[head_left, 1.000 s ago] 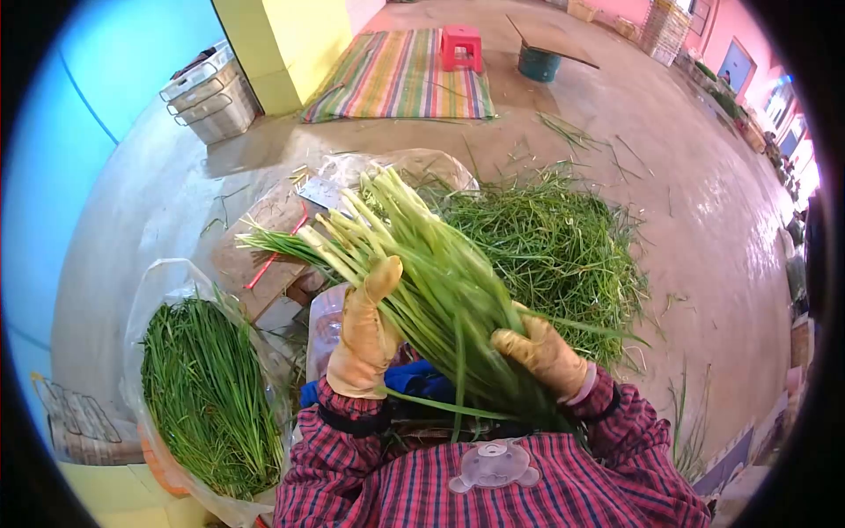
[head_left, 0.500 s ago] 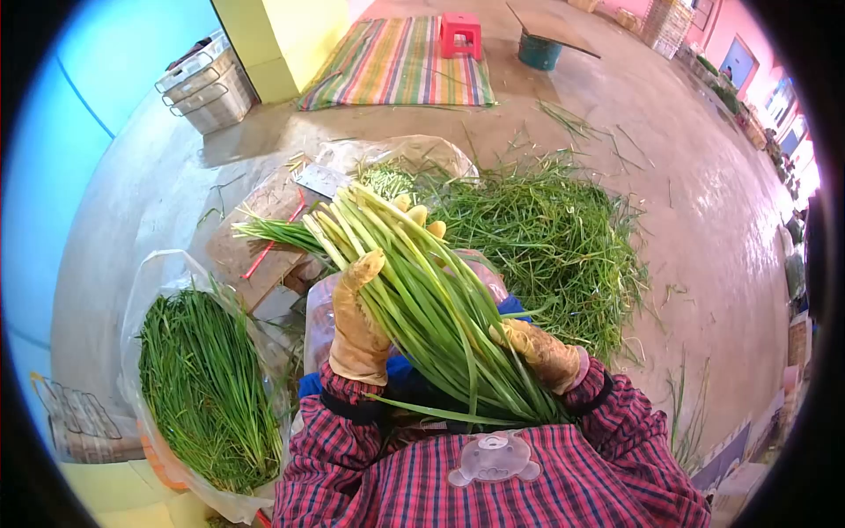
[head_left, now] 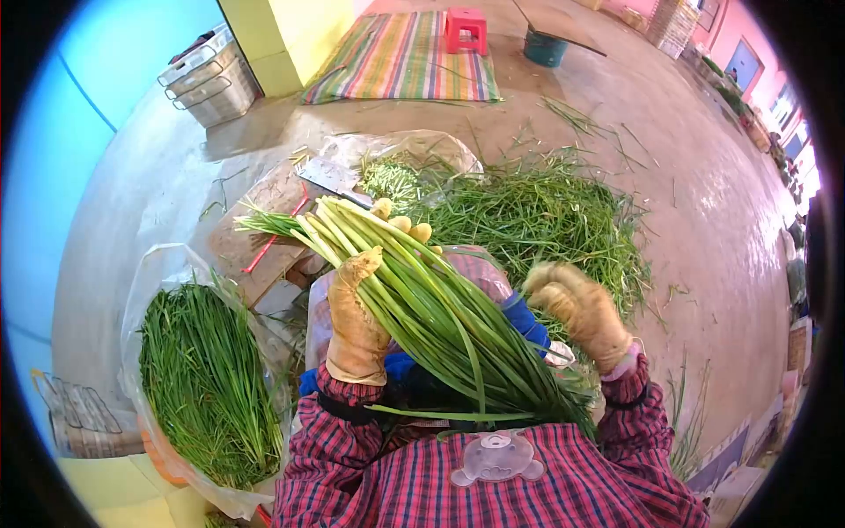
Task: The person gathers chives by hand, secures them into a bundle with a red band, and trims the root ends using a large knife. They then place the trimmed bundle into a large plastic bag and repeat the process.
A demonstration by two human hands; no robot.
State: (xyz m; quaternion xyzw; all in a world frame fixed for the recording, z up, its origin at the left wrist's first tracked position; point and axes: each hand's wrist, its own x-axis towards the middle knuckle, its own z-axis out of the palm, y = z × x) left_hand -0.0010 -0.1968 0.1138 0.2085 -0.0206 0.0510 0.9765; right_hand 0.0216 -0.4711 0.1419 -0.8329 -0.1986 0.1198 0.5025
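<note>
A thick bunch of Chinese chives lies slantwise over my lap, pale stem ends up and to the left, green leaves down to the right. My left hand, in a yellowish glove, is closed around its upper part, the thumb in front and fingertips showing behind. My gloved right hand is off the bunch to its right, blurred, with fingers loosely bent and apart and nothing seen in them. Beyond the bunch, a cleaver rests by a board, where more chive stems and a red stick lie.
A clear plastic bag full of chives stands at my left. A loose heap of green leaves covers the floor ahead right. Farther off are a striped mat, a red stool, stacked crates and a teal tub.
My right hand has let go of the leafy end and moved up and right, away from the bunch. My left hand keeps its hold; the stem ends have dipped slightly.
</note>
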